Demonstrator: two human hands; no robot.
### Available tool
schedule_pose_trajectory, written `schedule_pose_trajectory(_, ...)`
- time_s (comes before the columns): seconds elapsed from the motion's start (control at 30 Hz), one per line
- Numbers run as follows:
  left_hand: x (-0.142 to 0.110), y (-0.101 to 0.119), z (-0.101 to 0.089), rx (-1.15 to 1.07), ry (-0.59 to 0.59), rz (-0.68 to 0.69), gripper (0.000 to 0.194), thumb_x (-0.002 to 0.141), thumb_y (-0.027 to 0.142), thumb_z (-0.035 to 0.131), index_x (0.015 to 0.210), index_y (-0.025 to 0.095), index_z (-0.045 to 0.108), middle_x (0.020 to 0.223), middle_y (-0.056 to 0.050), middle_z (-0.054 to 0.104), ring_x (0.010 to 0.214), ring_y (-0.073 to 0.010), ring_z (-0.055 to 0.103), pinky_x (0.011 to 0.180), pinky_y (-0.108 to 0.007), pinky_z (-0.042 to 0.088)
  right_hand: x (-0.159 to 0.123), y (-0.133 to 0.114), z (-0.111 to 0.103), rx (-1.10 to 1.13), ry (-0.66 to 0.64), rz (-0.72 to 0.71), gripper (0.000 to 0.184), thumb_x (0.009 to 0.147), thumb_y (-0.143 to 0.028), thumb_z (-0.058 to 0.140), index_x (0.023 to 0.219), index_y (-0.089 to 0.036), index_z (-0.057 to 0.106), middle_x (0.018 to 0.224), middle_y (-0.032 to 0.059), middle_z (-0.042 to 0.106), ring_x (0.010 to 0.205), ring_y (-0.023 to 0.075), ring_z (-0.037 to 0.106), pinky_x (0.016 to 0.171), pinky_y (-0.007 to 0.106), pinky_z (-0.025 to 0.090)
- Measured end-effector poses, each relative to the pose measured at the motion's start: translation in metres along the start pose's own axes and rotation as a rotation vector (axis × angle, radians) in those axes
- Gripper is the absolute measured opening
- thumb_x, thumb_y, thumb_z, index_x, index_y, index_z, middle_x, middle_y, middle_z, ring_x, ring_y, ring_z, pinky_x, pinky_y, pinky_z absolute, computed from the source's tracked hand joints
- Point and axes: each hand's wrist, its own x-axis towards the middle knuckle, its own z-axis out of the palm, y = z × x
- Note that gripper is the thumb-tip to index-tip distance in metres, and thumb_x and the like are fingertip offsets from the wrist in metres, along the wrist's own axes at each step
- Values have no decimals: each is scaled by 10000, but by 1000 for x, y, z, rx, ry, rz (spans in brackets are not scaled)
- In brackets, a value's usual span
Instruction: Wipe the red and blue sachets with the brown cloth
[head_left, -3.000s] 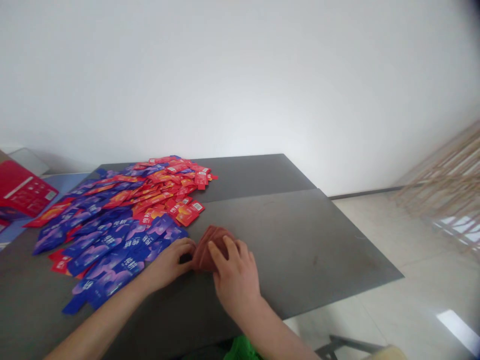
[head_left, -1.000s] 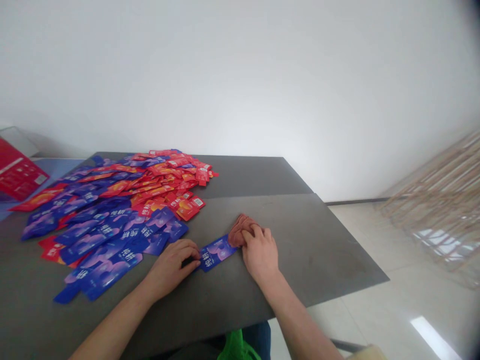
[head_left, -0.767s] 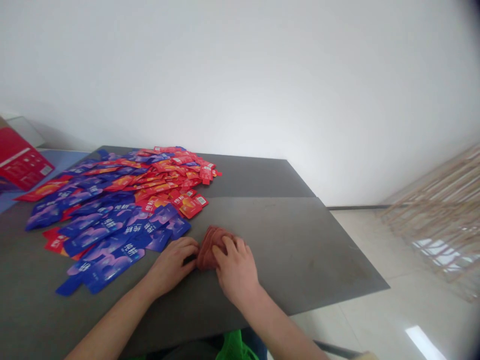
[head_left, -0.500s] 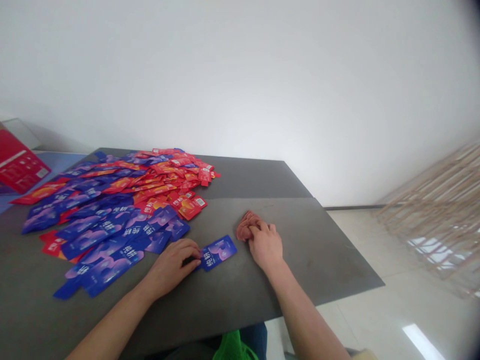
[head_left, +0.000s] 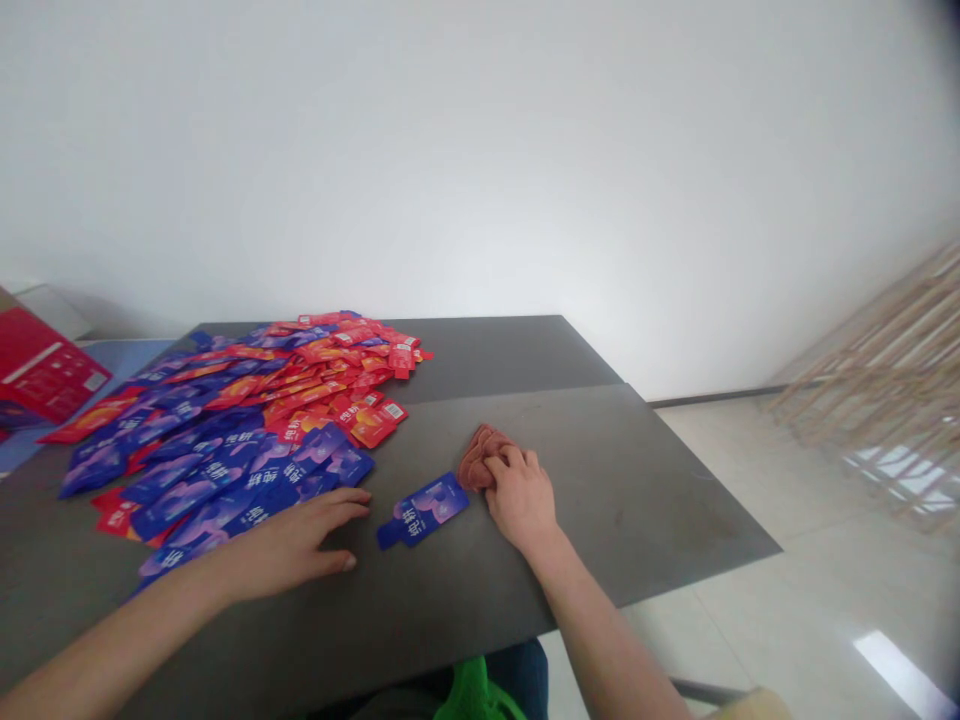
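Observation:
My right hand (head_left: 523,497) grips a bunched brown cloth (head_left: 480,455) on the grey table. Just left of the cloth, a single blue-purple sachet (head_left: 429,508) lies flat, its narrow spout end pointing towards my left hand. My left hand (head_left: 311,540) is open with thumb and fingers apart, holding nothing. It is close to the near edge of a heap of blue sachets (head_left: 225,465) and hides part of them. Red-orange sachets (head_left: 322,375) are piled behind the blue ones.
A red box (head_left: 49,365) stands at the far left on a blue surface (head_left: 139,352). The white wall (head_left: 480,160) rises behind the grey table (head_left: 600,480). On the right, bamboo-like poles (head_left: 877,360) lean above the tiled floor (head_left: 742,480).
My left hand has let go of the single sachet's end and moved left, fingers spreading. The cloth in my right hand now sits closer to the sachet. The camera view has shifted slightly.

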Motion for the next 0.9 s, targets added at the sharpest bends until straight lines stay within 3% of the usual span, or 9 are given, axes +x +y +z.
schedule_pose_trajectory(0.1,4,15,-27,23,-46,-51,600,799,420,756,1370,252,681,1462,-111,653,1338,-362,612,1131,-458,478,-1,-2,2,15,16,7,229,937,-276,602,1142,-266,703,1273,90,615,1154,280,481,906,381,429)
schedule_pose_trajectory(0.23,23,58,-42,3,-119,46,558,811,371,747,1360,308,668,1327,-51,726,1229,-322,676,1036,-409,528,0,1,3,11,44,29,227,946,-252,573,1125,-269,713,1249,86,631,1129,284,499,871,381,435)
schedule_pose_trajectory(0.37,41,75,-26,51,-66,57,537,779,357,758,1304,262,698,1259,-91,738,1155,-338,701,1004,-428,540,-3,18,0,-44,33,159,239,960,-255,553,1122,-252,729,1216,122,643,1110,304,507,827,391,439)
schedule_pose_trajectory(0.5,42,64,9,94,62,25,644,693,330,811,1309,190,687,1384,-174,652,1274,-391,626,1104,-490,484,-9,32,-3,-63,50,182,256,946,-244,568,1143,-272,730,1231,109,644,1109,303,509,832,383,440)
schedule_pose_trajectory(0.63,37,56,33,64,173,33,690,711,394,810,1356,216,645,1453,-174,610,1361,-389,566,1157,-497,438,-11,33,-1,-65,42,195,267,942,-255,583,1167,-278,725,1263,114,633,1135,306,502,843,382,442)
schedule_pose_trajectory(0.73,39,54,38,53,175,12,675,759,411,771,1387,216,618,1522,-175,568,1408,-374,535,1188,-498,413,-13,31,1,-58,63,197,276,944,-257,582,1181,-288,719,1277,105,628,1151,306,496,855,385,443)
schedule_pose_trajectory(0.9,52,52,31,65,135,15,623,794,240,635,1413,173,606,1554,-169,549,1426,-326,530,1205,-468,402,-17,32,3,-45,93,172,272,950,-263,579,1184,-284,714,1294,100,622,1160,307,487,893,398,437)
